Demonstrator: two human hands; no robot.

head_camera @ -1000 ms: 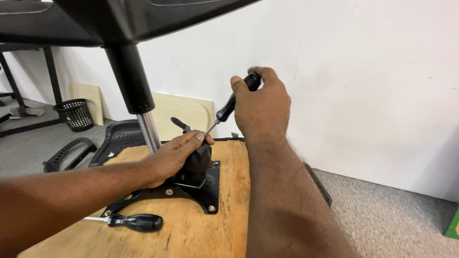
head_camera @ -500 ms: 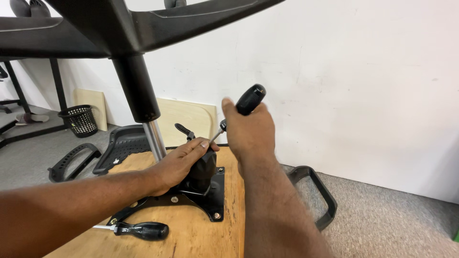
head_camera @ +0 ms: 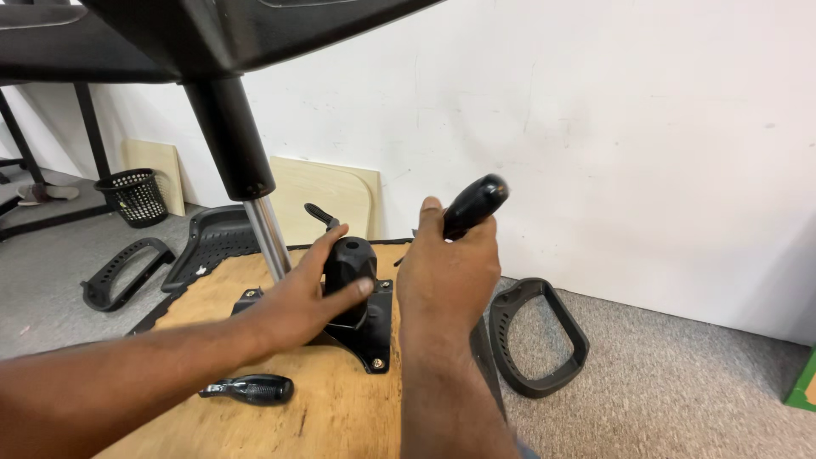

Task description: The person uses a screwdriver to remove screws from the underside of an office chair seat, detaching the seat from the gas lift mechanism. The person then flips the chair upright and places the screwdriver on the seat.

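while the left hand is pressing on the black chair mechanism, its fingers are lying spread over the mechanism's rounded hub, with the thumb pointing toward 12 o'clock beside it. the mechanism is a black metal plate with bolt heads at its corners, sitting flat near the middle of the wooden board, and a small lever is sticking out of it toward 11 o'clock. the right hand is gripping a screwdriver, fingers curled tight around the glossy black handle. the handle is sitting just at 1 o'clock of the mechanism, its long axis tilted, butt end pointing up toward 1 o'clock; the shaft is hiding behind the hand. a second screwdriver is lying on the board at 8 o'clock of the plate, well apart from both hands.
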